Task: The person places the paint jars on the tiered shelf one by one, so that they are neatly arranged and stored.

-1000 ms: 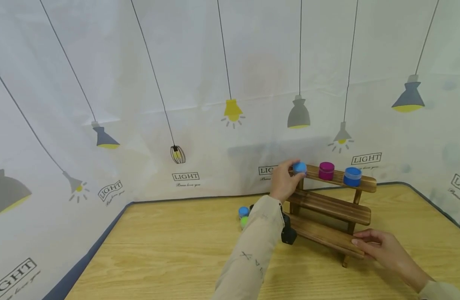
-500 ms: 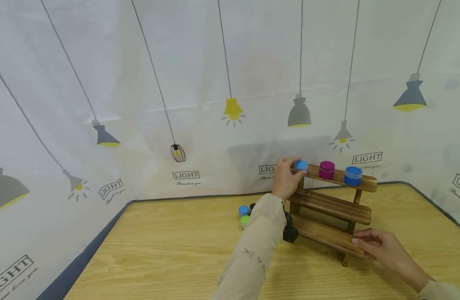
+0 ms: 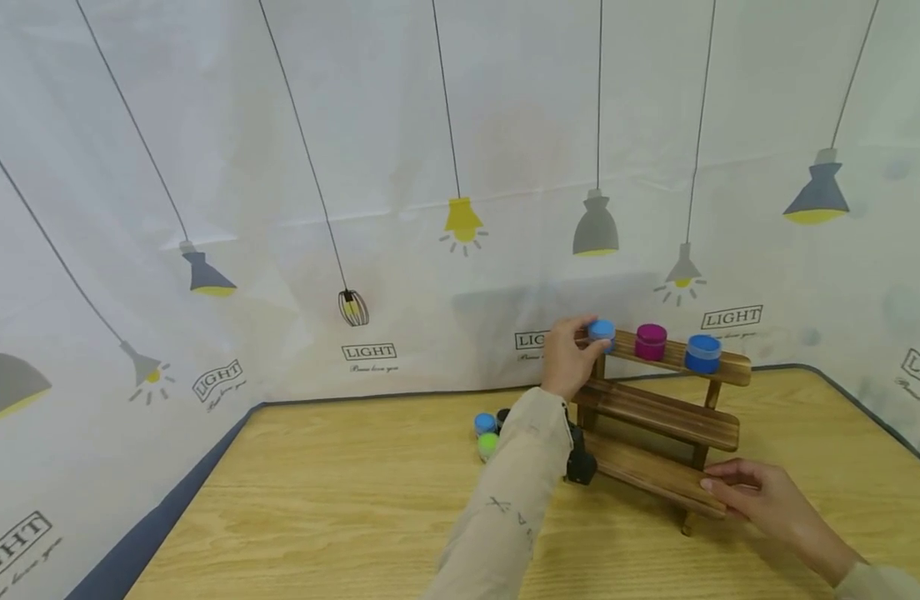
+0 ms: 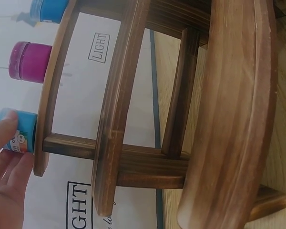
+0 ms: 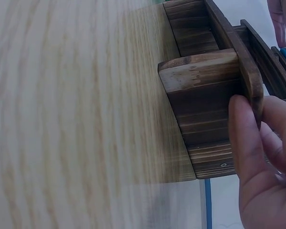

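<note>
A three-tier wooden display stand (image 3: 658, 414) stands on the table, its steps rising toward the back. My left hand (image 3: 568, 360) holds a small light-blue-lidded jar (image 3: 602, 330) between thumb and fingers at the left end of the top step. In the left wrist view a printed label shows on that jar (image 4: 25, 133), which sits against the step. Farther right on the same step are a magenta jar (image 3: 651, 342) and a blue jar (image 3: 703, 354). My right hand (image 3: 777, 502) pinches the right end of the lowest step, thumb on one face and fingers on the other.
Beside the left sleeve, a blue-lidded jar (image 3: 486, 425), a green-lidded jar (image 3: 488, 446) and a partly hidden black-lidded one (image 3: 502, 417) stand on the wooden table (image 3: 340, 492). A white cloth backdrop (image 3: 400, 275) printed with lamps rises behind the table's back edge.
The left thumb has shifted slightly on the light-blue-lidded jar, which stays at the left end of the top step. My right hand keeps its pinch on the lowest step.
</note>
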`<state>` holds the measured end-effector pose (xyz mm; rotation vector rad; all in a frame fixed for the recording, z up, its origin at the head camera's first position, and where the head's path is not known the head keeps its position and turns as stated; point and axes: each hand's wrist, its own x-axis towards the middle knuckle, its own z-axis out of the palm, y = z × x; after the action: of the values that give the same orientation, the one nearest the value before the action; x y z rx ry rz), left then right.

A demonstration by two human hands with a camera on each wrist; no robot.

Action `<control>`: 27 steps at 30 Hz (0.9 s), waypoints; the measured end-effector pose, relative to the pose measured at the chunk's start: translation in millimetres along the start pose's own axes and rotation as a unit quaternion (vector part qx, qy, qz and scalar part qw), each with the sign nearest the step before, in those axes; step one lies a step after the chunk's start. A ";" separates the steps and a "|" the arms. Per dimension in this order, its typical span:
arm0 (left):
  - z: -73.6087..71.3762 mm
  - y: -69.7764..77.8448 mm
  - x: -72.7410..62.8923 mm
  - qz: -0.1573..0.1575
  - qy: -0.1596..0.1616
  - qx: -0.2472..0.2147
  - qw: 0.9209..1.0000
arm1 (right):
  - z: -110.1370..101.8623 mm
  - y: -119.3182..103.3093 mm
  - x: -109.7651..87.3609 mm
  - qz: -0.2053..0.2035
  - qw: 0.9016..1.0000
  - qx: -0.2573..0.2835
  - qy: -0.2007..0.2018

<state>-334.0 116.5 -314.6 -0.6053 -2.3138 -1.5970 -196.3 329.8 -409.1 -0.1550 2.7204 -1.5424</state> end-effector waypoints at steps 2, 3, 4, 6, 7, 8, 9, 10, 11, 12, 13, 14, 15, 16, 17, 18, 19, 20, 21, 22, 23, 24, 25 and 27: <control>1.5 -0.8 -0.1 -0.003 0.002 -0.001 1.000 | -0.6 0.2 -0.8 0.001 1.000 0.001 -0.002; 2.0 -1.1 -0.1 -0.004 0.002 -0.002 1.000 | -0.9 0.3 -1.2 0.001 1.000 0.002 -0.002; 2.5 -1.2 -0.1 -0.006 0.002 -0.003 1.000 | -1.2 0.4 -1.4 0.001 1.000 0.004 -0.003; 3.5 -2.1 0.2 -0.006 0.002 -0.003 1.000 | -1.5 0.9 -1.7 -0.002 1.000 0.005 -0.005; 3.8 -2.2 0.1 -0.004 0.001 -0.003 1.000 | -1.6 1.3 -1.7 -0.005 1.000 0.006 -0.006; 4.0 -2.4 0.2 -0.003 0.000 -0.002 1.000 | -1.6 1.6 -1.6 -0.007 1.000 0.007 -0.007; 4.2 -2.5 0.1 -0.002 -0.002 -0.002 1.000 | -1.4 2.0 -1.5 -0.009 1.000 0.008 -0.008; 4.4 -2.8 0.1 -0.001 -0.005 0.001 1.000 | -1.3 2.3 -1.5 -0.011 1.000 0.008 -0.009; 4.5 -2.9 0.2 0.001 -0.009 0.004 1.000 | -1.2 2.6 -1.5 -0.012 1.000 0.007 -0.009; 4.4 -2.8 0.2 0.000 -0.014 0.006 1.000 | -1.1 2.8 -1.5 -0.013 1.000 0.007 -0.009; 4.3 -2.6 0.3 0.000 -0.020 0.009 1.000 | -1.0 2.9 -1.5 -0.011 1.000 0.007 -0.008; 4.3 -2.5 0.7 -0.001 -0.026 0.014 1.000 | -0.9 2.8 -1.6 -0.007 1.000 0.007 -0.008; 4.1 -2.3 1.1 -0.001 -0.030 0.017 0.999 | -1.0 2.7 -1.7 -0.004 1.000 0.009 -0.007; 3.8 -1.8 1.5 0.000 -0.035 0.020 0.999 | -1.1 2.6 -1.7 -0.003 1.000 0.009 -0.006; 3.5 -1.3 2.0 -0.001 -0.039 0.022 0.999 | -1.3 2.5 -1.6 0.000 1.000 0.010 -0.006; 3.2 -0.8 2.4 -0.002 -0.042 0.023 0.999 | -1.6 2.4 -1.4 0.001 1.000 0.011 -0.006; 2.9 -0.1 2.7 -0.004 -0.044 0.024 0.999 | -1.9 2.2 -1.1 0.002 1.000 0.013 -0.007; 2.7 0.4 3.0 -0.006 -0.045 0.024 0.999 | -2.0 2.0 -0.8 0.004 1.000 0.015 -0.008; 2.6 0.7 3.2 -0.010 -0.044 0.024 0.999 | -2.2 1.9 -0.4 0.002 1.000 0.016 -0.008; 2.5 1.2 3.2 -0.012 -0.044 0.027 0.999 | -2.5 1.9 0.0 -0.001 1.000 0.014 -0.010; 2.7 1.3 3.4 -0.016 -0.043 0.030 0.998 | -2.6 1.8 0.2 -0.001 1.000 0.016 -0.011; 3.0 1.3 3.4 -0.019 -0.041 0.033 0.998 | -2.6 1.9 0.5 -0.006 1.000 0.015 -0.012; 3.4 1.2 3.4 -0.020 -0.038 0.036 0.998 | -2.6 1.9 0.7 -0.008 1.000 0.016 -0.012; 4.2 0.9 3.3 -0.021 -0.036 0.045 0.998 | -2.3 2.4 0.7 -0.012 1.000 0.016 -0.012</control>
<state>-336.4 121.2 -313.9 -0.6066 -2.4517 -1.5024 -197.3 332.9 -410.0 -0.2057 2.6842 -1.5795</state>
